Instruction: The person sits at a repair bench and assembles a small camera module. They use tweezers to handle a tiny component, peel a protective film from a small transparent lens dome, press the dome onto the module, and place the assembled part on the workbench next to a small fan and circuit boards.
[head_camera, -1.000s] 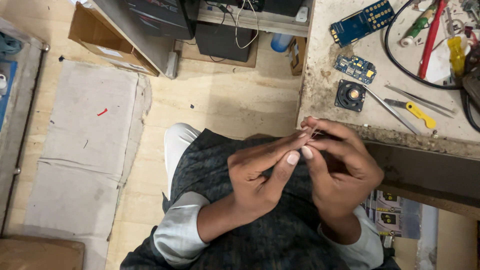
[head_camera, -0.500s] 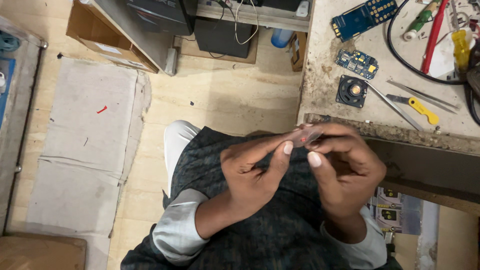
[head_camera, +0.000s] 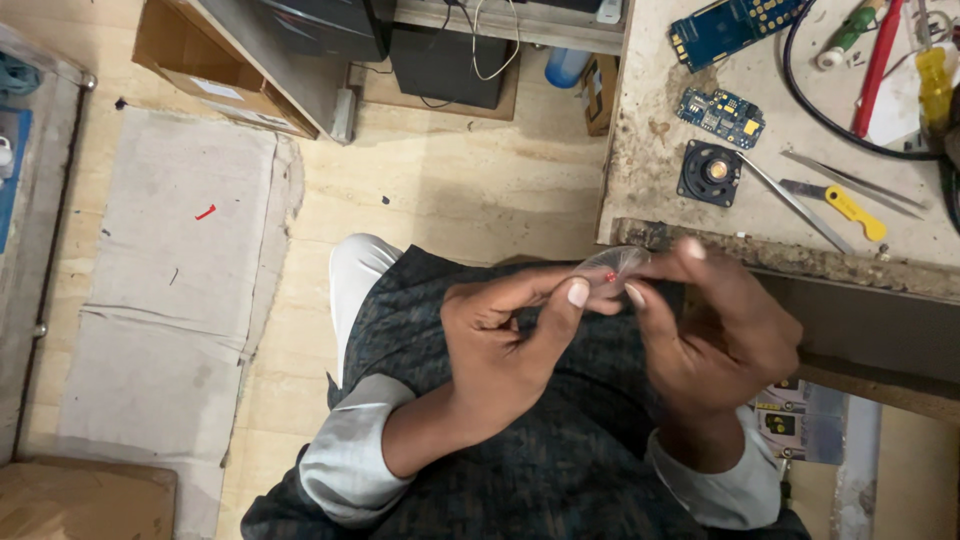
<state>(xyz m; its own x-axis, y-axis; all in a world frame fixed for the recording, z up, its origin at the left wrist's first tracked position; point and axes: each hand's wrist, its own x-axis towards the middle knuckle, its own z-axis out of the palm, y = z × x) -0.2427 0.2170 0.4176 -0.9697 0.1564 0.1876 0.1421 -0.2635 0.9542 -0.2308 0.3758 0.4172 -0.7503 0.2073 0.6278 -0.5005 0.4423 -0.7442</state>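
Your left hand (head_camera: 500, 345) and right hand (head_camera: 715, 335) both pinch a small clear bag (head_camera: 612, 270). It sits just near of the worktop (head_camera: 650, 150) edge.

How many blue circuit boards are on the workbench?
2. A large blue board lies at the bench's top edge, partly cropped; a smaller blue board lies just above the round black speaker. Others may be out of frame.

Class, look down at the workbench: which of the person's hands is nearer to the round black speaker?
Right. The right hand is just below the round black speaker, under the bench edge; the left hand is farther left.
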